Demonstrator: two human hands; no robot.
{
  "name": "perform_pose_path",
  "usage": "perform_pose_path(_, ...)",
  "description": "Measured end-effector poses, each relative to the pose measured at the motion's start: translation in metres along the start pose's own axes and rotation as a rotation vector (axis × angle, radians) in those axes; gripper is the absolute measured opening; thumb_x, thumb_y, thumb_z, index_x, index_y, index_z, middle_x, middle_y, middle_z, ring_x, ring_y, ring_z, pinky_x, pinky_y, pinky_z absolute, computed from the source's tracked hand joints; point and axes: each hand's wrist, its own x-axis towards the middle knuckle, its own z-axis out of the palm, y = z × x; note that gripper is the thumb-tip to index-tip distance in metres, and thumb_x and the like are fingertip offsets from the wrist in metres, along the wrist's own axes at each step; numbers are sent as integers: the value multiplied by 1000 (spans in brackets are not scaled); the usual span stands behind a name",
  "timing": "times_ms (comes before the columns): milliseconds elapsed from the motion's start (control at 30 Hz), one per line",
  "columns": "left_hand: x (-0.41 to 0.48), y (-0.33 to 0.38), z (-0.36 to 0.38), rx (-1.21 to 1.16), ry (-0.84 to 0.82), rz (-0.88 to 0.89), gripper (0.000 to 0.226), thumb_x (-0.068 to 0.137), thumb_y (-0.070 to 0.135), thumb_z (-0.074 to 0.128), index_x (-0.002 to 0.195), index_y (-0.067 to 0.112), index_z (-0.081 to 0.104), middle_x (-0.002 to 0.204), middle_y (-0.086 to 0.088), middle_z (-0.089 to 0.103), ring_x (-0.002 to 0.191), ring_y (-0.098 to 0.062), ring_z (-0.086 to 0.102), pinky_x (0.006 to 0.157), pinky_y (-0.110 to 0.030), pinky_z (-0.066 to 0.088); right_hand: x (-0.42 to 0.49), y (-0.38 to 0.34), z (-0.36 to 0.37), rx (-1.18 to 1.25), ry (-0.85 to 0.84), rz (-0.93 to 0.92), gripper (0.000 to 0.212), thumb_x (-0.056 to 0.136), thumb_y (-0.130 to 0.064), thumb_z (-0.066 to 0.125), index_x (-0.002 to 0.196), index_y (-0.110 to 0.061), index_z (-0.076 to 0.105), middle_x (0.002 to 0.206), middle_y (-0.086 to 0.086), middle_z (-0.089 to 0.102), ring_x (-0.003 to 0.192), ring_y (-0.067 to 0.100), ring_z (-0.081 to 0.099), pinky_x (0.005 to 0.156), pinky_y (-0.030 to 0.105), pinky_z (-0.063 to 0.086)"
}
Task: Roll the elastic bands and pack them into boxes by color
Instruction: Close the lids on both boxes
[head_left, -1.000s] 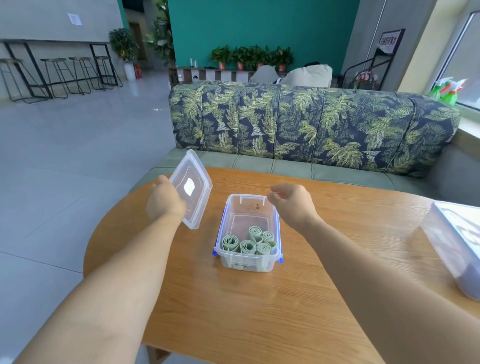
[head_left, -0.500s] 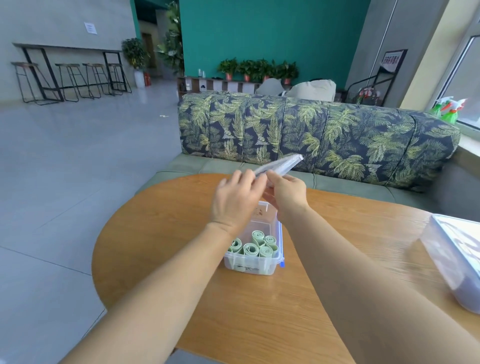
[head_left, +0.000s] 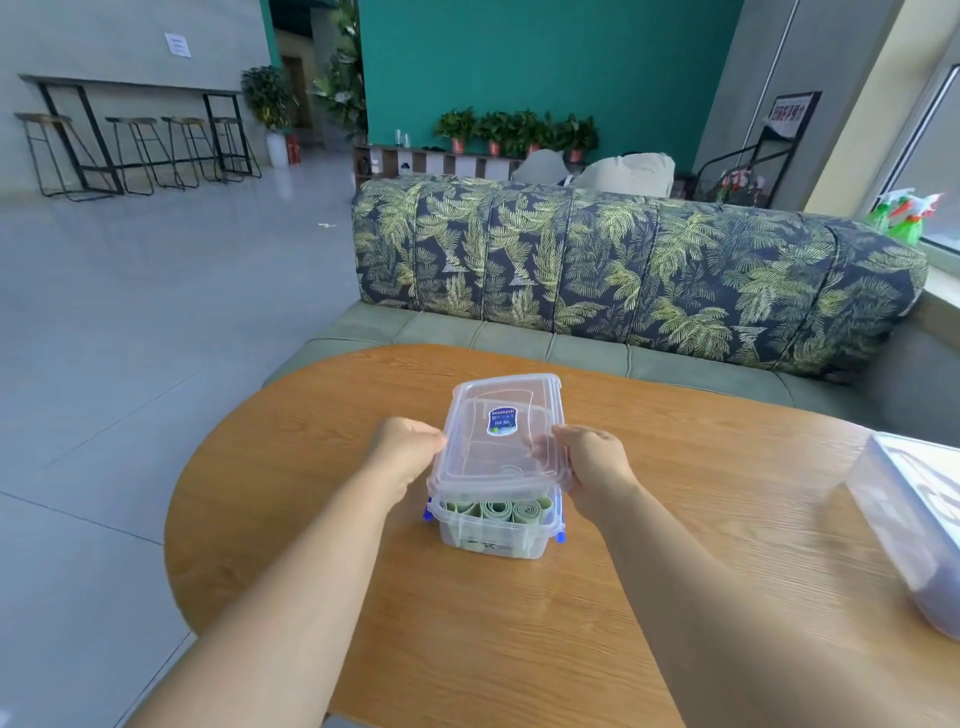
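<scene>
Lowered now, clear lid (head_left: 501, 436) sits on box (head_left: 491, 540) of green rolls (head_left: 493, 510); left hand (head_left: 402, 449) and right hand (head_left: 589, 460) grip its sides.

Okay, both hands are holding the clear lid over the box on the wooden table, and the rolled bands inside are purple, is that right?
Not quite. The head view shows the rolled bands in the box are green, not purple. The rest holds: the left hand and right hand hold the clear lid over it, on the wooden table.
</scene>
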Motion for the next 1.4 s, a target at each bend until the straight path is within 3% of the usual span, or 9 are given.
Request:
perform_pose_path(133,6,-2,5,0,30,-34,10,88,4,62,82,10,69,69,-7,62,58,-19,50,49,-20,32,2,12,2,-134,28,-30,27,96,-3,51,114,15,60,62,8,69,60,21,58,47,22,42)
perform_pose_path(233,11,0,5,82,78,-18,14,86,6,64,74,12,62,76,-7,61,70,-22,55,56,-22,39,-1,17,1,-162,29,-30,25,94,1,47,96,24,58,55,8,66,62,25,53,48,23,39)
perform_pose_path(333,13,-4,7,130,38,-104,18,89,19,66,79,12,53,85,-7,59,82,-26,56,71,-30,47,0,18,-1,-120,41,-17,28,95,0,48,71,-1,60,52,4,66,73,26,53,61,32,41)
perform_pose_path(433,16,-8,11,73,3,-166,24,87,24,67,102,9,56,102,-12,66,90,-28,64,82,-38,53,3,19,-1,-211,98,-45,21,96,-8,52,79,-3,64,65,7,69,69,24,56,65,33,45)
perform_pose_path(533,20,-7,14,86,31,-122,16,84,19,70,82,11,57,99,-19,71,76,-26,61,83,-44,55,8,24,-1,-451,197,-132,27,92,-24,58,90,0,70,74,11,70,67,26,58,70,37,52)
perform_pose_path(733,16,0,19,224,61,-62,24,83,15,68,69,17,49,77,-9,58,66,-24,52,65,-30,45,10,29,-5,-748,274,-139,39,88,-36,59,58,-16,46,61,0,51,60,26,46,53,27,31)
perform_pose_path(1233,13,4,21,598,78,11,12,81,20,68,82,8,63,77,-7,66,65,-26,61,57,-28,47,11,32,-10,-839,223,-57,35,86,-30,57,58,-18,38,60,-2,45,50,20,37,50,25,27)
perform_pose_path(1333,8,9,27,821,130,152,5,85,13,60,89,14,62,105,-8,66,97,-27,62,61,-30,43,11,30,-9,-868,222,-45,34,87,-32,56,61,-18,41,64,-1,49,52,19,41,52,24,30)
perform_pose_path(1400,8,9,39,812,-2,338,38,91,13,56,129,21,58,141,-3,50,132,-25,42,95,-37,43,10,29,-8,-886,220,-45,33,88,-34,55,62,-18,42,66,-1,52,53,19,43,53,24,32)
